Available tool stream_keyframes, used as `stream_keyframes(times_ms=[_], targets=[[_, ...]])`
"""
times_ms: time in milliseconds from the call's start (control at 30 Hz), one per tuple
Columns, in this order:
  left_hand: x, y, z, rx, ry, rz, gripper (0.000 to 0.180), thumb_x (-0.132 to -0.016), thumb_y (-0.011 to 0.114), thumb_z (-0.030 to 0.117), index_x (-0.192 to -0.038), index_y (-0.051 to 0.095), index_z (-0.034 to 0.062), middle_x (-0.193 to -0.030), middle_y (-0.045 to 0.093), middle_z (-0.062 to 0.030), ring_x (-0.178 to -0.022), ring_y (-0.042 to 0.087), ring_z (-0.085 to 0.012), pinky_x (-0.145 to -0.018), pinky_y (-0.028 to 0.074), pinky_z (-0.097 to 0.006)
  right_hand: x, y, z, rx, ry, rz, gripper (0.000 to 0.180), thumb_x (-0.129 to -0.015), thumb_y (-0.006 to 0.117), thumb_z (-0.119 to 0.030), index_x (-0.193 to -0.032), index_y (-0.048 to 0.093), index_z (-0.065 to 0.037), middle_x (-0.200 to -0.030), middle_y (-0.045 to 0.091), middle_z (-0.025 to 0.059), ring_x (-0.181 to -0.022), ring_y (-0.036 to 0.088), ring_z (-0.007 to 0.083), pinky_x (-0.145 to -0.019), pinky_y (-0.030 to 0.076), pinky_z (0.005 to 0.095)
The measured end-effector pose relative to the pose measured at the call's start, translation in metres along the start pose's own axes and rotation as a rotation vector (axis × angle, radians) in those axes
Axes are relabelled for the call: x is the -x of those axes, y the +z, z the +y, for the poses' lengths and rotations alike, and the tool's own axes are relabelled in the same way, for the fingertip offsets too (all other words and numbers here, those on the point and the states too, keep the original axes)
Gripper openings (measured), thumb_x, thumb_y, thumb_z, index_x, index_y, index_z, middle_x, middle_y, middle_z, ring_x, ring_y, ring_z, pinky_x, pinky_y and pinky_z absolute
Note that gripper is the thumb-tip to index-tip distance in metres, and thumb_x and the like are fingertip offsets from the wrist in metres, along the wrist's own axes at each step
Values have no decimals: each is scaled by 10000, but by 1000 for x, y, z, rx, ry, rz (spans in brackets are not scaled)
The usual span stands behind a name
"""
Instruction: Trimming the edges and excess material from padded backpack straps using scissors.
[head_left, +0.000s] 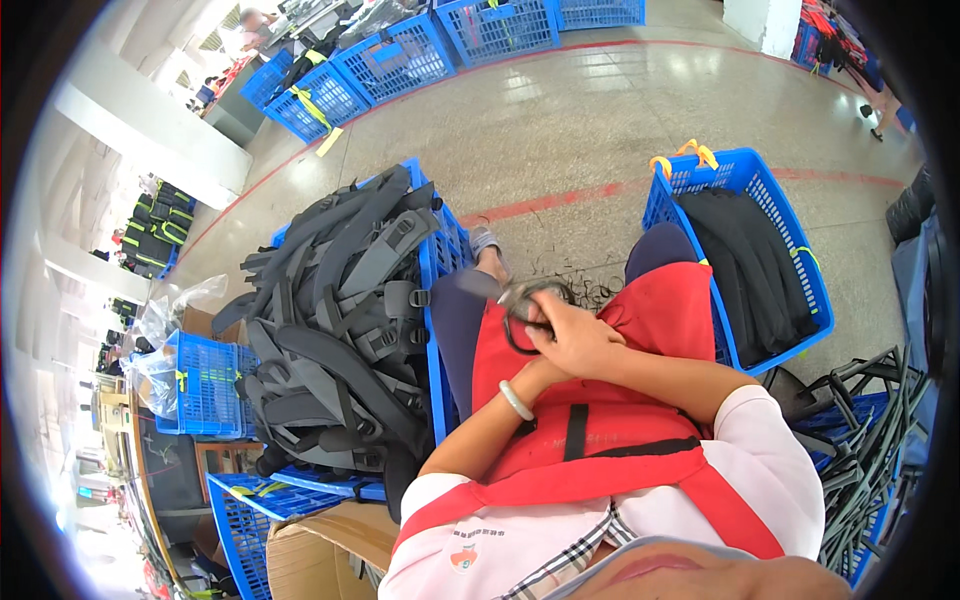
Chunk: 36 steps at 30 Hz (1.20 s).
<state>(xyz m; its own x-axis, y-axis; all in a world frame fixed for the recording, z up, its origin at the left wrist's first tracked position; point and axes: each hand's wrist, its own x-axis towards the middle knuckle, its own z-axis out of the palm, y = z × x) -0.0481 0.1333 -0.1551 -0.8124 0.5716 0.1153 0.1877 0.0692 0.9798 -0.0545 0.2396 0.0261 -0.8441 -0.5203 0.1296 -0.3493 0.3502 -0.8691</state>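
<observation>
I sit with a red apron [640, 320] over my lap, and both hands meet above my knees. My left hand [546, 356], a pale bangle on its wrist, and my right hand [590, 335] are closed together on a looped black strap [516, 328]. A blurred grey piece [495, 288] sticks out at the loop's upper left; I cannot tell what it is or which hand holds it. Short black offcuts [585, 287] lie on the floor just beyond my hands.
A blue crate [447, 250] heaped with grey and black padded straps [340, 320] stands at my left. On my right, a second blue crate [745, 178] holds black pieces. Black webbing [870, 440] fills another crate at the far right. A cardboard box [320, 550] is at the lower left, and more blue crates [400, 60] line the far floor.
</observation>
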Motion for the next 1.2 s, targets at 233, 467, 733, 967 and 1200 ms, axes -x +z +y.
stream_keyframes(times_ms=[233,467,733,967,1200], targets=[[-16,16,119,-396,26,75,303,-907,545,138,-1182,570,13,-1121,593,-236,-1125,534,-377,-930,441,-441,-17,-13,49,-31,-14,156,405,-802,670,-185,-1141,501,-43,-826,580,131,-745,590,312,-677,482,398],[-13,-13,246,-99,94,180,91,-894,605,41,-948,672,10,-831,652,-103,-747,626,-173,-682,496,-268,-11,-27,138,-68,280,-24,367,-782,677,-231,-1068,575,-26,-834,641,111,-743,608,212,-698,484,347],[-3,-30,265,623,168,214,173,-919,594,78,-959,627,-87,-605,507,-50,-433,425,-95,-392,313,-239,-18,-13,141,-72,237,-21,340,-772,678,-206,-1032,600,-1,-834,626,93,-751,574,152,-684,461,305],[-19,-36,274,957,561,-36,218,-952,543,85,-1147,569,-10,-1001,572,-134,-582,543,-164,-510,446,-268,-16,-9,139,-211,246,-30,421,-739,706,-302,-1021,605,-6,-848,640,83,-747,570,139,-682,462,301],[5,-9,374,1520,555,-554,1124,-830,549,655,-1475,-206,130,-1555,-44,-229,-1280,428,-438,-1000,427,-430,-20,-10,117,63,125,-65,341,-767,680,-274,-985,625,-18,-861,649,172,-814,613,314,-717,490,401]])
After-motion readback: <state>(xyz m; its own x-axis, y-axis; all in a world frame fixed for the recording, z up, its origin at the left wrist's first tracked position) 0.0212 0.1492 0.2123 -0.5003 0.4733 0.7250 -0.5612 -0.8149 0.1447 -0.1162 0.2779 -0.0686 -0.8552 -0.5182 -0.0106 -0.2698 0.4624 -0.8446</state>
